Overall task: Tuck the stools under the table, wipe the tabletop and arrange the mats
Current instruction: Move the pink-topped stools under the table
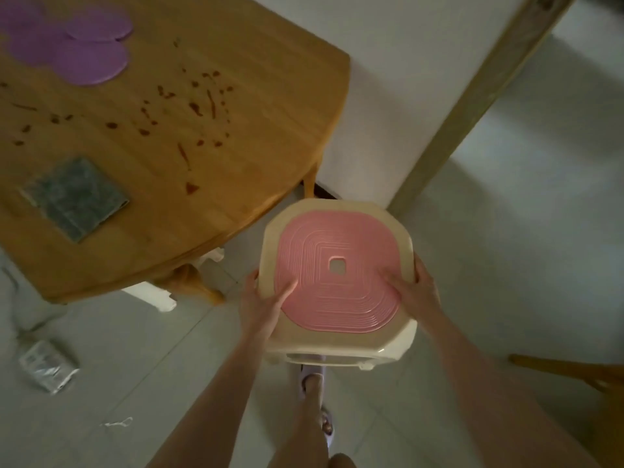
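Stool [337, 275] gripped both sides: left hand [261, 305] clamped on left rim, right hand [413, 293] on right rim, thumbs laid on pink seat. It's held w/ its seat just off the table [209, 197] near-right edge, not yet tucked. Looks like light, stiff plastic; ribbed seat should resist slipping. Rim grip prob. best. Tabletop stains, cloth [76, 199], purple mats [67, 45] untouched.

Home dining corner, stained wooden table [236, 136], purple mats [84, 52], plastic stool [337, 275], pale tiled floor [506, 231]
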Action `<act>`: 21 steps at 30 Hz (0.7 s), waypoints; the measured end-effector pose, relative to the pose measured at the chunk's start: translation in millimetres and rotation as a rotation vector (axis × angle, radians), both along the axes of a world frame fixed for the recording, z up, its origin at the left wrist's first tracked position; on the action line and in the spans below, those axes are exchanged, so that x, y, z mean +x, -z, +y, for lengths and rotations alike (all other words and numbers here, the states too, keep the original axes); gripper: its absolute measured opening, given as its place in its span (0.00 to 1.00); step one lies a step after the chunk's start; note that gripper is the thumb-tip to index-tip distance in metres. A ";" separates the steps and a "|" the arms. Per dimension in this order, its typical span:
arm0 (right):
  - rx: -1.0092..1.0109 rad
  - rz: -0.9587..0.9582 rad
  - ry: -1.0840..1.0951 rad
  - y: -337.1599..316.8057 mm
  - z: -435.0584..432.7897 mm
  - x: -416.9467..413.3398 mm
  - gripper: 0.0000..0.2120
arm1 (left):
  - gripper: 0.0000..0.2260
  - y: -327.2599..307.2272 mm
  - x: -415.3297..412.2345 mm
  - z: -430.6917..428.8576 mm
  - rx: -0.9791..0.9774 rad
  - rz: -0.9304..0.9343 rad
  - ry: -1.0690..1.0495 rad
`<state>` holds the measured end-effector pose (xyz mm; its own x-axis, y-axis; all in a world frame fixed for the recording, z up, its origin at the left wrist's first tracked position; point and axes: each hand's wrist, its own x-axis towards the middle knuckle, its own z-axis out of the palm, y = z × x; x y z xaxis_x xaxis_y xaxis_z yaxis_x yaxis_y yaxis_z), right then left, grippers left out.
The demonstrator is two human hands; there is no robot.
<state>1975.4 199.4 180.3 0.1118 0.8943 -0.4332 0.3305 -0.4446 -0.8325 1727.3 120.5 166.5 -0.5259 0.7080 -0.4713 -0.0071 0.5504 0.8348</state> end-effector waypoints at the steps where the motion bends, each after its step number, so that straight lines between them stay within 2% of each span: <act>1: 0.001 0.011 -0.018 4.2 9.9 -1.4 0.31 | 0.28 2.8 1.2 4.5 0.000 -0.010 -0.019; 7: -0.052 0.024 -0.153 27.9 56.9 -6.9 0.34 | 0.35 23.3 5.2 17.4 -0.072 -0.039 -0.150; 13: -0.116 0.113 -0.249 46.7 89.9 -17.6 0.34 | 0.37 44.4 15.2 18.3 -0.123 -0.086 -0.297; 15: -0.139 0.123 -0.290 55.3 101.8 -17.9 0.35 | 0.36 53.3 21.5 20.5 -0.132 -0.106 -0.346; 19: -0.162 0.128 -0.387 79.0 131.8 -23.5 0.31 | 0.33 76.1 36.6 30.2 -0.134 -0.104 -0.467; 21: -0.149 0.109 -0.450 94.7 144.5 -26.9 0.33 | 0.32 92.6 41.6 34.8 -0.130 -0.111 -0.516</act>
<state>1948.5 343.9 85.6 -0.3251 0.7709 -0.5477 0.4320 -0.3941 -0.8112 1768.9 155.3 73.8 -0.7321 0.3027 -0.6103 -0.3880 0.5510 0.7388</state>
